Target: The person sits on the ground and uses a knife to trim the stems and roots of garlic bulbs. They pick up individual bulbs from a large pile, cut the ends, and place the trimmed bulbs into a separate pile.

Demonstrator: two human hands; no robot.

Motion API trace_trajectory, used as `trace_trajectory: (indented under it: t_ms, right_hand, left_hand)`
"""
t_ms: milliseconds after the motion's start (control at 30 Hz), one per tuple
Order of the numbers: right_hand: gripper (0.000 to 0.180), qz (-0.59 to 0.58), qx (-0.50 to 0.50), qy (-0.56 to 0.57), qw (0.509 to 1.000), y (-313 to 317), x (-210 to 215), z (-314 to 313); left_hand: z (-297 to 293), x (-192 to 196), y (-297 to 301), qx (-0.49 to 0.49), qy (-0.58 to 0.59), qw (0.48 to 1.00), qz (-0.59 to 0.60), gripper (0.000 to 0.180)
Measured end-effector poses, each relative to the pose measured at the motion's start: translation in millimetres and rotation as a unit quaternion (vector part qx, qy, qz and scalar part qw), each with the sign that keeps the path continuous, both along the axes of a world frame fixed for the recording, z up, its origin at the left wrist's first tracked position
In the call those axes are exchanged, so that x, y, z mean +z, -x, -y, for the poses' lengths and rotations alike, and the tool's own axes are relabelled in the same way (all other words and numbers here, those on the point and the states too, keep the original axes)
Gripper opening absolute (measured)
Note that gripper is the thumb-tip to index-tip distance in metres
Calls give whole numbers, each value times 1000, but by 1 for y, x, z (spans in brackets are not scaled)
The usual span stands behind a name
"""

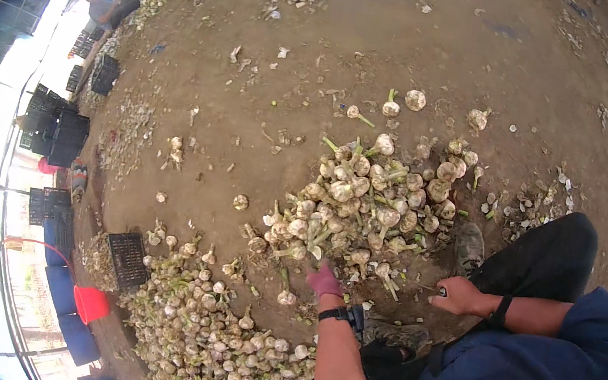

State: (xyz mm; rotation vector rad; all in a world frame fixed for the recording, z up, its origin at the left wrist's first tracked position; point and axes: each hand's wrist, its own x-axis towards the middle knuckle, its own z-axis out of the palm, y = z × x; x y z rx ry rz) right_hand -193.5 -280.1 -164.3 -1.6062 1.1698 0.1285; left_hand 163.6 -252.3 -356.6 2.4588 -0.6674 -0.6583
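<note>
A heap of garlic bulbs [343,188] with cut green stems and dirty roots lies on the dirt floor in front of me. My left hand [324,280], in a pink glove, is at the near edge of this heap, close to a bulb there; its fingers are too small and covered to read. Bare and closed, my right hand [459,296] is beside my knee, apart from the heap. A small dark end shows at its fist, but the rest of the thing is hidden. Below my left hand a single garlic bulb [287,298] lies with its stem pointing up.
A larger spread of garlic [210,341] covers the ground at lower left, beside a black plastic crate [127,261]. A red bucket [91,304] and stacked black crates [68,137] line the left side. Another person [103,7] sits far left. My shoe [470,248] borders the heap.
</note>
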Motion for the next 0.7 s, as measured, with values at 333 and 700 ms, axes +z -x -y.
trace_trajectory:
  t_ms: [333, 700]
  right_hand:
    - [45, 20, -1, 61, 998, -9, 13, 4]
    - [48, 271, -288, -30, 918, -4, -12, 0]
  left_hand:
    - [-9, 58, -1, 208, 210, 835, -464, 30]
    - [-58, 251, 121, -185, 132, 878, -421, 29]
